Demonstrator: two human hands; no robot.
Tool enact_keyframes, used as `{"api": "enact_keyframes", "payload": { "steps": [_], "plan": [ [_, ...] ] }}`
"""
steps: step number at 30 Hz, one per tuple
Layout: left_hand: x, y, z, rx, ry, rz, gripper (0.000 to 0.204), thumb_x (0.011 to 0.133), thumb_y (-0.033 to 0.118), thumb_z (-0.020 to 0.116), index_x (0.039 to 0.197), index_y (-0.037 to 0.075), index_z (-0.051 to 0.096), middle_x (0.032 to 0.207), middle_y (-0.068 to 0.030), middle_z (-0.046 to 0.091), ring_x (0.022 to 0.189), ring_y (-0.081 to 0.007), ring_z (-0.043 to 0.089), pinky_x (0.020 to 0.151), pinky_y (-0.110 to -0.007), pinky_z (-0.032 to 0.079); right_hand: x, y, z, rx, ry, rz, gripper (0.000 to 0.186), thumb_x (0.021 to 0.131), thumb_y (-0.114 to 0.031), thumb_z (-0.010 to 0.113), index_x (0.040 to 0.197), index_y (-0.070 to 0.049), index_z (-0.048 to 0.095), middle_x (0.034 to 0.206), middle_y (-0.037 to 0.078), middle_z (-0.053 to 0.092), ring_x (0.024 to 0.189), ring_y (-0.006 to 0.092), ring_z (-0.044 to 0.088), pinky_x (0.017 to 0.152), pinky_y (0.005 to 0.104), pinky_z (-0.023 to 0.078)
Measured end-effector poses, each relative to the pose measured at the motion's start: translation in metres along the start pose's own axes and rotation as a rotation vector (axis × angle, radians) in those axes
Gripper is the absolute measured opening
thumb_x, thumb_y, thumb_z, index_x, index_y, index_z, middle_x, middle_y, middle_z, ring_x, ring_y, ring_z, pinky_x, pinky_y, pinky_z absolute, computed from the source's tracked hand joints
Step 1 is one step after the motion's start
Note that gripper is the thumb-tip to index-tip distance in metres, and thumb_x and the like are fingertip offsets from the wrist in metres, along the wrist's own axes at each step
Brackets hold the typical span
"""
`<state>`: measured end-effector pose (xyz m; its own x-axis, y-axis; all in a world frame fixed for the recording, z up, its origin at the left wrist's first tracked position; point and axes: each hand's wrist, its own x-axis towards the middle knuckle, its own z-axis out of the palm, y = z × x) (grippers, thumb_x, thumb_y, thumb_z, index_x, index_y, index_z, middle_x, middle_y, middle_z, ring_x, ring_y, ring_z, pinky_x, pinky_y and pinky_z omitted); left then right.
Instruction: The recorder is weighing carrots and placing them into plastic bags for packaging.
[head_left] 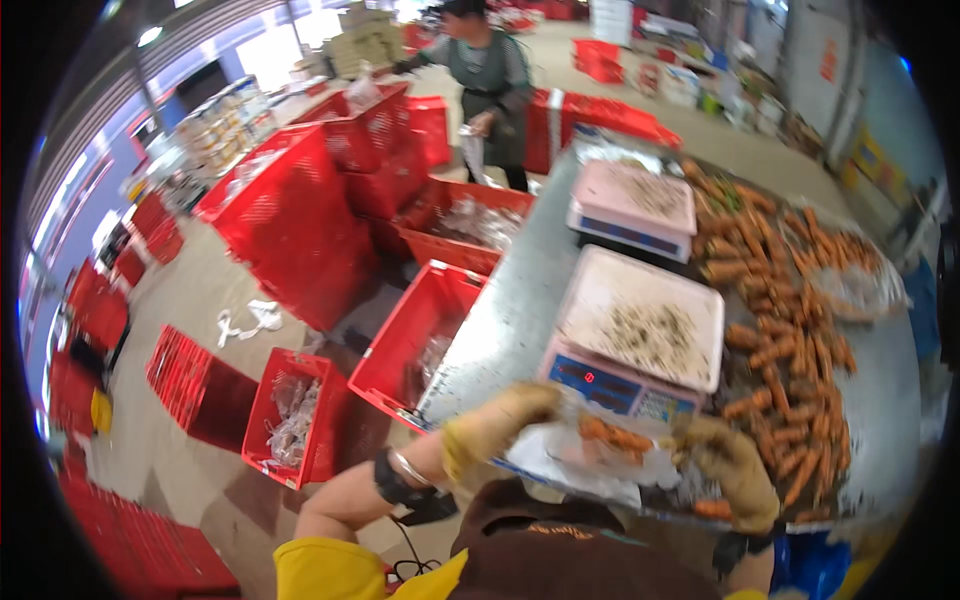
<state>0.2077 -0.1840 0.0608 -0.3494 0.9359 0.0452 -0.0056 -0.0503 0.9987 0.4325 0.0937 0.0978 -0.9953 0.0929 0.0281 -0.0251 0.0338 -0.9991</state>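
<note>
Head view, and both gloved hands are right at the metal table's near edge! Left hand [508,418] comes in with its fingers pinched together on one side of a clear plastic bag [575,452]; right hand [735,470] has its fingers bent and clamped on the other side, though blur hides the exact fingertips. So the bag sits squarely between the two sets of fingers, a few orange carrots [612,436] showing through the film.

Just beyond those fingers, look, a pink scale [640,320] with a pale tray speckled with dirt, its dark display facing the hands. Farther out past it, a second scale [632,205], just as grubby on top. To the right of the right fingers it's carrots galore, a long loose heap [785,340] spread along the metal table [520,320], with a lone carrot [712,508] lying just below that hand. Swing to the left of the left fingers: a red crate [400,350] stands against the table's side, and farther left a smaller red crate [262,410] holds crumpled clear plastic. Well beyond the fingers, a co-worker [487,75] in a dark apron stands beside stacked red crates [300,220].
</note>
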Motion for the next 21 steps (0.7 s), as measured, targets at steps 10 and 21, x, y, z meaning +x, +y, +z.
{"api": "enact_keyframes", "payload": {
  "steps": [10, 21],
  "plan": [
    [0.057, -0.021, 0.050, -0.515, -0.382, -0.351, 0.065, 0.095, 0.002, 0.056, 0.152, 0.007, 0.025, 0.138, -0.0154, 0.054, 0.110, -0.0238, 0.066, 0.088, -0.030, 0.059, 0.048, 0.022, 0.035, -0.836, -0.079, -0.553, 0.059, 0.076, 0.005, 0.058, 0.133, -0.011, 0.058, 0.130, 0.017, 0.061, 0.115, 0.0386, 0.061, 0.094, 0.0415, 0.051],
    [0.070, -0.092, 0.015, -0.098, 0.011, -0.368, 0.027, 0.093, 0.015, 0.058, 0.111, -0.003, 0.067, 0.097, -0.0045, 0.067, 0.091, -0.0116, 0.060, 0.082, -0.028, 0.050, 0.007, 0.138, -0.008, -0.342, 0.022, 0.003, 0.054, 0.089, -0.014, 0.065, 0.141, -0.007, 0.051, 0.106, 0.012, 0.066, 0.093, 0.0258, 0.064, 0.082, 0.0386, 0.050]
  ]
}}
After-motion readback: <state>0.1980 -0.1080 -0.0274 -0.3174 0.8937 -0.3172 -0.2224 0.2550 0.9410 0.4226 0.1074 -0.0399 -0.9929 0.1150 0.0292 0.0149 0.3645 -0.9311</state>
